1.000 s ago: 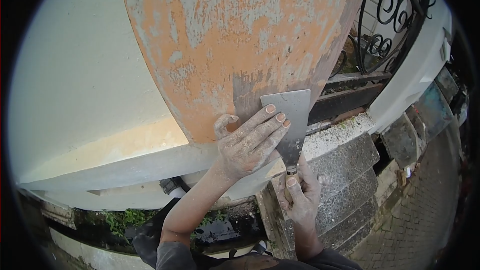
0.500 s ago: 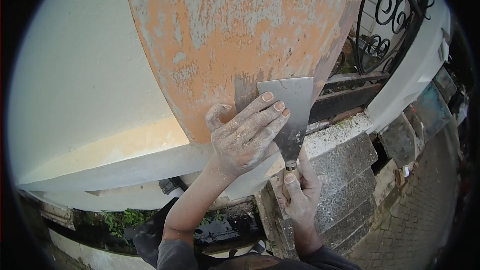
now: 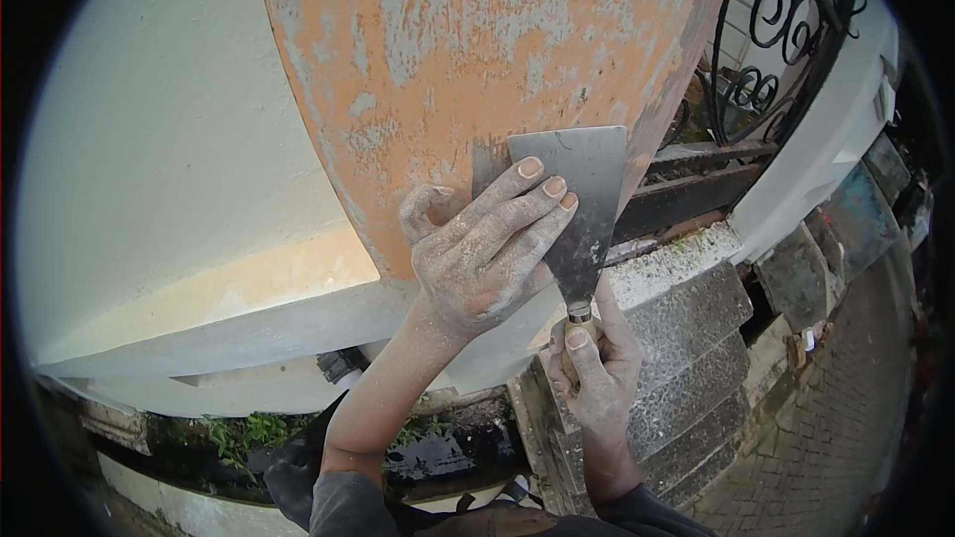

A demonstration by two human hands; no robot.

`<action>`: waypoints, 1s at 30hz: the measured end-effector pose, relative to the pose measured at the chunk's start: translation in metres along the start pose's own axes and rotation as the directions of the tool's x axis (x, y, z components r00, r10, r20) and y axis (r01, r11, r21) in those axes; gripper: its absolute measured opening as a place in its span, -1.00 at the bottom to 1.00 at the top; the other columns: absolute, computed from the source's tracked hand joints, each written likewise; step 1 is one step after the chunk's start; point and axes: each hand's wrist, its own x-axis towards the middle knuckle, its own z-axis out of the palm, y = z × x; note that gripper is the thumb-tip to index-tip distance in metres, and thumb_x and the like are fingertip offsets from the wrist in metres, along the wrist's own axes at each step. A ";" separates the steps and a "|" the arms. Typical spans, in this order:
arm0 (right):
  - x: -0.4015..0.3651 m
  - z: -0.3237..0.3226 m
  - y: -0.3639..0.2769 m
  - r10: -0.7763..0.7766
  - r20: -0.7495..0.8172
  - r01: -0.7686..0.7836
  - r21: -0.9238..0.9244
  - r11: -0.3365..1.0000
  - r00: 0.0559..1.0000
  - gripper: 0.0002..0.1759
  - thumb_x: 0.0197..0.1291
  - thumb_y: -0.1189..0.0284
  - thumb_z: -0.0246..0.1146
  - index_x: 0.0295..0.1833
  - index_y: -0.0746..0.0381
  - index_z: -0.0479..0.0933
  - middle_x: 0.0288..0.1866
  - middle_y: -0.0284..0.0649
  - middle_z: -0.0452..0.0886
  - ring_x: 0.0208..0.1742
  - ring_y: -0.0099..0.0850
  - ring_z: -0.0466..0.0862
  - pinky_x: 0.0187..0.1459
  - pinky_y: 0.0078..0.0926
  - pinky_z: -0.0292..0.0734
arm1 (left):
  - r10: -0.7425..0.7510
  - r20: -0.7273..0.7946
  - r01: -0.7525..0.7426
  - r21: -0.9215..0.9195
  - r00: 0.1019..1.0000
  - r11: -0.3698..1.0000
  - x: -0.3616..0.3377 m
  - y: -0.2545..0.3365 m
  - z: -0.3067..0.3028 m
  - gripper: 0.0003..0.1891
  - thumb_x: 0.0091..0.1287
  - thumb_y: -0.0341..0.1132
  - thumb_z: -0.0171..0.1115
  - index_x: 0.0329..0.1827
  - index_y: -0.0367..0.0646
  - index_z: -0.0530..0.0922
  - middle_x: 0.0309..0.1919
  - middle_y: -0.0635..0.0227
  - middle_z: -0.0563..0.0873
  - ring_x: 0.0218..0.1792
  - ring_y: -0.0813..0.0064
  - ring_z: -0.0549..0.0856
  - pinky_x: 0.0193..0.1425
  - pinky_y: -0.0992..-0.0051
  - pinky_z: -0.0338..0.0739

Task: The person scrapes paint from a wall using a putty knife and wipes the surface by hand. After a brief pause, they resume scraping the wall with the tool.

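Observation:
A wide scraper with a grey metal blade lies against the wall panel, where patchy orange paint shows grey beneath. My right hand, dusty, is wrapped around the scraper's light handle below the blade, thumb on its front. Powder coats my left hand; its fingers stretch across the blade's left side and press on it, while the thumb sticks out to the left, bent. Left of the blade's top edge is a dark grey scraped strip.
A black wrought-iron gate stands at the upper right. Speckled stone steps descend beside a paved path. A pale wall with a ledge is on the left, above a wet gutter with green plants.
The scraper has slid a little way up the panel, and both hands have moved with it. Their hold looks the same.

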 end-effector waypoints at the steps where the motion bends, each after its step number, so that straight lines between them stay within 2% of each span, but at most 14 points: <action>1: -0.003 -0.001 0.001 -0.002 0.015 0.002 -0.015 1.000 1.000 -0.40 0.28 0.59 0.10 0.42 0.27 0.12 -0.40 -0.27 0.51 -0.64 -0.72 0.35 -0.68 -0.78 0.25 | -0.011 0.017 0.011 -0.014 1.000 1.000 -0.003 0.001 -0.002 -0.64 -0.09 -0.15 0.29 -0.15 0.18 0.67 -0.06 0.66 0.69 0.11 0.74 0.57 0.14 0.27 0.08; 4: -0.007 -0.002 0.004 0.039 -0.013 -0.039 0.013 0.999 0.999 -0.40 0.29 0.60 0.09 0.42 0.27 0.12 -0.41 -0.27 0.50 -0.64 -0.73 0.35 -0.68 -0.78 0.25 | 0.014 0.010 -0.014 0.006 1.000 1.000 -0.011 -0.001 0.003 -0.64 -0.08 -0.14 0.28 -0.14 0.17 0.67 -0.05 0.67 0.69 0.11 0.73 0.58 0.15 0.27 0.08; 7: 0.003 0.009 -0.011 0.034 -0.049 -0.033 0.031 0.999 0.998 -0.40 0.28 0.60 0.08 0.42 0.29 0.12 -0.42 -0.28 0.49 -0.64 -0.74 0.34 -0.68 -0.78 0.24 | 0.025 -0.016 -0.025 -0.026 1.000 0.999 0.010 -0.005 0.000 -0.65 -0.06 -0.14 0.27 -0.13 0.16 0.67 -0.05 0.67 0.69 0.10 0.72 0.58 0.17 0.26 0.08; 10: -0.010 0.002 0.003 -0.019 -0.009 0.019 -0.004 1.000 1.000 -0.40 0.28 0.60 0.09 0.42 0.31 0.11 -0.43 -0.30 0.49 -0.64 -0.74 0.34 -0.68 -0.78 0.22 | -0.004 0.048 0.006 -0.042 0.999 0.999 -0.011 0.001 -0.001 -0.63 -0.06 -0.15 0.29 -0.11 0.15 0.67 -0.03 0.67 0.68 0.10 0.71 0.58 0.18 0.26 0.08; 13: -0.002 0.003 0.002 0.038 -0.028 -0.037 0.046 0.998 0.999 -0.40 0.28 0.59 0.10 0.41 0.31 0.12 -0.43 -0.31 0.49 -0.64 -0.75 0.34 -0.68 -0.78 0.21 | 0.000 0.042 0.001 -0.020 0.999 1.000 -0.006 -0.001 0.000 -0.62 -0.07 -0.16 0.29 -0.11 0.14 0.66 -0.01 0.67 0.67 0.11 0.71 0.58 0.16 0.26 0.09; 16: 0.002 0.009 -0.007 -0.017 -0.037 0.019 0.047 0.999 0.999 -0.41 0.28 0.59 0.10 0.41 0.30 0.13 -0.43 -0.32 0.49 -0.64 -0.75 0.33 -0.68 -0.78 0.21 | 0.000 0.015 0.001 -0.085 1.000 0.996 0.008 -0.002 0.000 -0.62 -0.09 -0.19 0.30 -0.11 0.14 0.66 -0.02 0.66 0.67 0.11 0.70 0.58 0.14 0.26 0.10; 19: -0.009 0.004 0.003 0.008 -0.049 -0.006 0.035 0.999 0.999 -0.41 0.28 0.58 0.10 0.41 0.29 0.13 -0.44 -0.32 0.49 -0.65 -0.75 0.33 -0.68 -0.78 0.21 | 0.010 0.031 -0.009 -0.052 0.999 0.999 -0.009 0.001 0.001 -0.62 -0.11 -0.22 0.31 -0.13 0.12 0.66 -0.05 0.64 0.67 0.12 0.68 0.58 0.12 0.26 0.10; 22: 0.005 0.009 -0.006 0.030 -0.079 -0.026 0.046 0.999 0.996 -0.41 0.28 0.57 0.10 0.41 0.29 0.14 -0.44 -0.31 0.50 -0.65 -0.75 0.32 -0.67 -0.78 0.23 | 0.039 -0.037 -0.042 -0.063 0.999 0.997 0.006 -0.006 0.006 -0.63 -0.12 -0.25 0.32 -0.15 0.11 0.66 -0.06 0.64 0.67 0.12 0.67 0.58 0.11 0.26 0.11; 25: -0.003 0.007 -0.001 -0.020 -0.031 0.022 0.052 0.998 0.999 -0.41 0.28 0.57 0.10 0.41 0.28 0.14 -0.43 -0.30 0.50 -0.65 -0.75 0.33 -0.67 -0.79 0.23 | 0.014 -0.011 -0.015 -0.055 1.000 0.998 0.002 0.000 0.000 -0.66 -0.11 -0.27 0.30 -0.17 0.11 0.67 -0.06 0.64 0.67 0.11 0.67 0.58 0.11 0.27 0.11; 28: -0.006 0.001 0.006 0.032 -0.034 -0.030 0.068 0.997 0.999 -0.41 0.29 0.57 0.10 0.41 0.27 0.14 -0.44 -0.30 0.49 -0.65 -0.74 0.33 -0.67 -0.78 0.23 | 0.054 0.014 -0.054 0.008 0.998 0.999 -0.007 -0.001 0.002 -0.66 -0.10 -0.27 0.30 -0.17 0.13 0.67 -0.06 0.67 0.68 0.11 0.70 0.58 0.13 0.26 0.11; 30: 0.002 0.009 -0.005 0.019 -0.044 -0.016 0.061 0.998 0.999 -0.42 0.29 0.57 0.09 0.41 0.28 0.14 -0.44 -0.30 0.49 -0.65 -0.74 0.33 -0.67 -0.78 0.23 | 0.020 -0.007 -0.021 -0.042 1.000 0.999 0.006 -0.004 -0.001 -0.66 -0.09 -0.26 0.31 -0.16 0.14 0.67 -0.07 0.68 0.68 0.12 0.72 0.57 0.14 0.26 0.10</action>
